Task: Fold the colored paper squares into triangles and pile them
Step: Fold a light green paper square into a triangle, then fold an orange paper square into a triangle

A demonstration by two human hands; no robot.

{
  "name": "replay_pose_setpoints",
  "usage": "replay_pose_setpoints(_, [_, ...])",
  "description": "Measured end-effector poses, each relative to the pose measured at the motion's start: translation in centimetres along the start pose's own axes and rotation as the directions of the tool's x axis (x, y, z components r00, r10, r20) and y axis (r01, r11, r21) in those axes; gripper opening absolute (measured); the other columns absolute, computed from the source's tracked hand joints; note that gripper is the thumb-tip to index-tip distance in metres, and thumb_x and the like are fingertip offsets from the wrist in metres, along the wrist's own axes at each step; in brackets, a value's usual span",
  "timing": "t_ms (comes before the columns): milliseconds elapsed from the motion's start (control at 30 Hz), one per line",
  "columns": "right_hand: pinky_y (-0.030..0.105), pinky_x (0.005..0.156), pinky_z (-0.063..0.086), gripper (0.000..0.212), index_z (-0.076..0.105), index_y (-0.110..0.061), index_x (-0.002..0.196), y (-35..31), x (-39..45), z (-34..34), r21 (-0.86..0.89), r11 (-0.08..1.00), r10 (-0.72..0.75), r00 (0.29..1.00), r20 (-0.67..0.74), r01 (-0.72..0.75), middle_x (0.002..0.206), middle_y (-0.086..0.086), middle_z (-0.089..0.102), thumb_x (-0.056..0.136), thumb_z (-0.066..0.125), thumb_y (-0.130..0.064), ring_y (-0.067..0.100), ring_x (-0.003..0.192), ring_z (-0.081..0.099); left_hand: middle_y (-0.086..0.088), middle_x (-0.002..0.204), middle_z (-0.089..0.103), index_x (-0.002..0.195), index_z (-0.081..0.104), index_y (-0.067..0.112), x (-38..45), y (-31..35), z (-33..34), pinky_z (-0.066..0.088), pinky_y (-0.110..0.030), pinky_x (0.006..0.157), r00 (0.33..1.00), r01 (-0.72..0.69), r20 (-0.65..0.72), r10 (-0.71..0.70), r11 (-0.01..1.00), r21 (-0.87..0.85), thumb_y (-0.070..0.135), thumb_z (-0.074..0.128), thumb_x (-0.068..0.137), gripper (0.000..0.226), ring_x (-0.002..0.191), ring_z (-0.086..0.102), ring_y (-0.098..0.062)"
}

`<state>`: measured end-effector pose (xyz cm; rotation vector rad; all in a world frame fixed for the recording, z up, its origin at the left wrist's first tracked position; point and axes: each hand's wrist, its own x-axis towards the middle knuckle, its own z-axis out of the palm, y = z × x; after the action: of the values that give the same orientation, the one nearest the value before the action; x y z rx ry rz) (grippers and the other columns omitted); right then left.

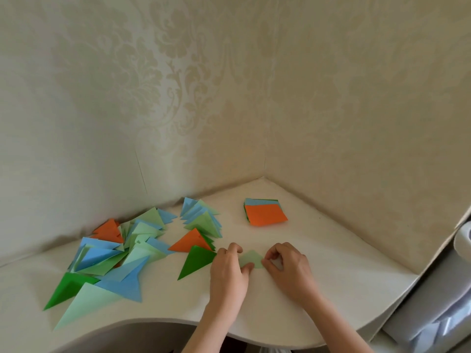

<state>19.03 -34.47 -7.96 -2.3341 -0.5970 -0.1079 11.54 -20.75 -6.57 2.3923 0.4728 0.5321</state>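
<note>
A white table [318, 263] filled the lower frame beneath patterned wallpaper [229, 85]. At lower left sprawled a loose pile [107, 253] of folded triangles in blue, green and orange; right of centre sat a stack [266, 211] of unfolded squares, orange on top. At lower centre, the left hand [228, 272] and right hand [289, 270] each pinched a pale green sheet [251, 259] lying on the table between them, its peak pointing up-frame, its long edge running left to right. Thin, light and easily creased, it likely handled best by its corners and pressed along the fold.
</note>
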Motion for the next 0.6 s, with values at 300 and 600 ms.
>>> replay_pose_setpoints(300, [0.031, 0.077, 0.045, 0.013, 0.057, -0.035, 0.079, 0.1, -0.1, 0.1, 0.001, 1.0, -0.006, 1.0, -0.029, 0.006, 0.08, -0.018, 0.052, 0.081, 0.069, -0.031, 0.001, 0.073, 0.048, 0.007, 0.091, 0.052, 0.1, 0.06, 0.02, -0.3, 0.3, 0.2, 0.036, -0.014, 0.066, 0.998, -0.066, -0.014, 0.065, 0.99, -0.122, 0.008, 0.058, 0.091, 0.015, 0.075, 0.049, -0.006])
replay_pose_setpoints(600, [0.023, 0.06, 0.039, 0.009, 0.062, -0.028, 0.092, -1.2, 1.9, 0.3, 0.017, 0.996, 0.088, 0.987, -0.135, -0.086, 0.095, -0.013, 0.055, 0.085, 0.065, -0.023, 0.002, 0.069, 0.051, 0.014, 0.085, 0.064, 0.091, 0.065, 0.029, -2.2, -6.1, -5.6, 0.042, -0.01, 0.065, 0.983, -0.033, -0.181, 0.0, 0.983, -0.179, 0.007, 0.067, 0.084, 0.024, 0.08, 0.06, -0.002])
